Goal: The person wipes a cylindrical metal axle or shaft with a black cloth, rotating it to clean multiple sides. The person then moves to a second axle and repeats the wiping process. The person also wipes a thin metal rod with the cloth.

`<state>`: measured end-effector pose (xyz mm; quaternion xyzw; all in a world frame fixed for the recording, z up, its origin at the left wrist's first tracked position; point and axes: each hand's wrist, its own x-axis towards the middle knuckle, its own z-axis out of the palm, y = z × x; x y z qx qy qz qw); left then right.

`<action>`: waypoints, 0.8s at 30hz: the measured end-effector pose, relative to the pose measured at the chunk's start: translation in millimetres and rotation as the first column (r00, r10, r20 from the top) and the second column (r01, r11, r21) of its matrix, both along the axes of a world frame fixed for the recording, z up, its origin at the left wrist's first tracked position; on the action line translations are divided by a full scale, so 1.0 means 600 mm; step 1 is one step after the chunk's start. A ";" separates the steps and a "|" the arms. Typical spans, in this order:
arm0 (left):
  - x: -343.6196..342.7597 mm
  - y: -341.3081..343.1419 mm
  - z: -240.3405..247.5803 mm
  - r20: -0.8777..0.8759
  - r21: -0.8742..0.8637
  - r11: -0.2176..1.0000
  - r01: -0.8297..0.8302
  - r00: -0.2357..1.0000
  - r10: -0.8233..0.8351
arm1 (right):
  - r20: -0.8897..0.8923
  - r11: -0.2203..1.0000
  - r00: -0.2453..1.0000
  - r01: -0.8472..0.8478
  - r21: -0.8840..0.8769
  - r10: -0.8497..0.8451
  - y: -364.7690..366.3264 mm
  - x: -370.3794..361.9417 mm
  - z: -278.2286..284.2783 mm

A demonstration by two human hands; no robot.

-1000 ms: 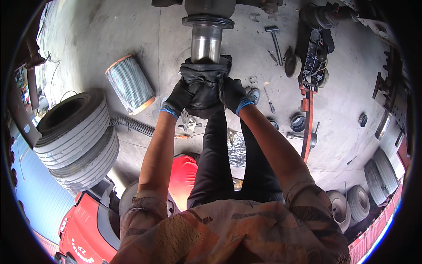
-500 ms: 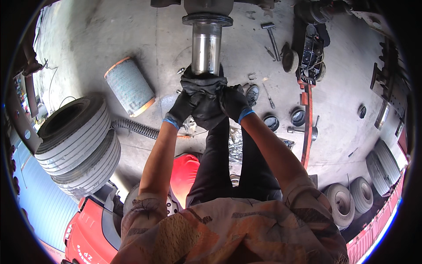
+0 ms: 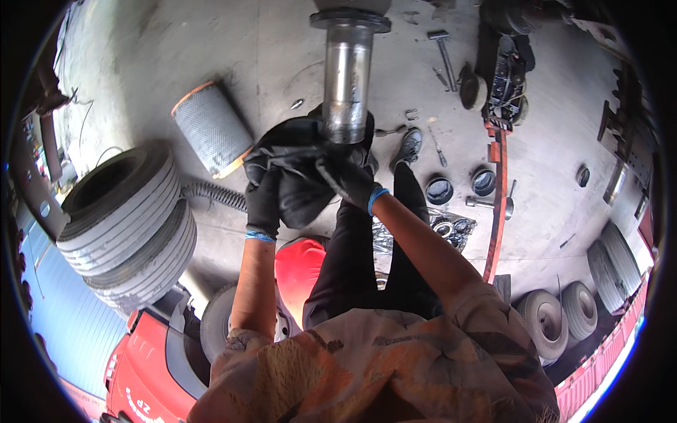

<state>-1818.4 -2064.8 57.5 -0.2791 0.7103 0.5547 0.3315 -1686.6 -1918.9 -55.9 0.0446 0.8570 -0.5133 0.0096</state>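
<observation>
A bare metal axle shaft [image 3: 348, 84] with a round flange [image 3: 350, 20] points down toward me from the top middle. Just left of its lower end, a dark black rag [image 3: 300, 187] hangs spread between my gloved hands. My left hand [image 3: 263, 203], in a black glove with a blue cuff, is closed on the rag's left side. At the rag's right side, right below the shaft end, my right hand [image 3: 352, 185] presses its gloved fingers against the cloth. Folds of the rag hide some fingertips.
Two stacked tires [image 3: 120, 225] and a cylindrical air filter [image 3: 213, 130] stand to the left. A hammer [image 3: 443, 60], ring-shaped parts [image 3: 438, 189] and a red jack handle [image 3: 496, 204] lie to the right. More tires [image 3: 543, 324] are lower right; a red vehicle [image 3: 151, 366] is lower left.
The rag was bunched around the shaft's end; now it is off to the left and spread wider. My left hand has moved left and down, and my right hand slightly left.
</observation>
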 end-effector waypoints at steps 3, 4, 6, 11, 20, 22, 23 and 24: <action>-0.020 -0.049 0.005 -0.198 -0.041 0.999 0.003 0.980 -0.011 | -0.179 0.868 0.964 -0.085 0.489 0.196 0.008 0.008 0.002; -0.031 -0.049 0.011 -0.210 0.015 0.994 -0.111 0.971 0.112 | -0.085 0.761 0.975 -0.105 0.640 0.205 0.022 0.014 0.018; -0.045 -0.044 -0.001 -0.422 -0.247 0.966 0.078 0.889 -0.179 | 0.119 0.797 0.984 -0.175 0.579 0.129 0.041 0.056 -0.027; -0.076 -0.029 -0.006 -0.522 -0.574 0.805 0.147 0.692 -0.498 | 0.206 0.762 0.945 -0.325 0.560 0.252 0.084 0.069 0.034; -0.063 0.237 0.052 -0.618 0.061 0.949 0.309 0.758 -0.207 | 0.131 0.974 0.983 -0.150 0.169 0.129 0.134 0.073 0.084; -0.031 0.291 0.011 -0.760 -0.296 0.872 0.391 0.456 -0.463 | 0.122 0.933 0.977 -0.206 0.295 0.177 0.139 0.081 0.088; -0.015 0.318 0.003 -0.665 -0.463 0.778 0.425 0.414 -0.622 | 0.066 0.947 0.989 -0.145 0.288 0.131 0.143 0.088 0.081; -0.007 0.338 -0.004 -0.541 -0.609 0.653 0.450 0.366 -0.757 | 0.092 0.964 0.990 -0.124 0.234 0.105 0.145 0.099 0.072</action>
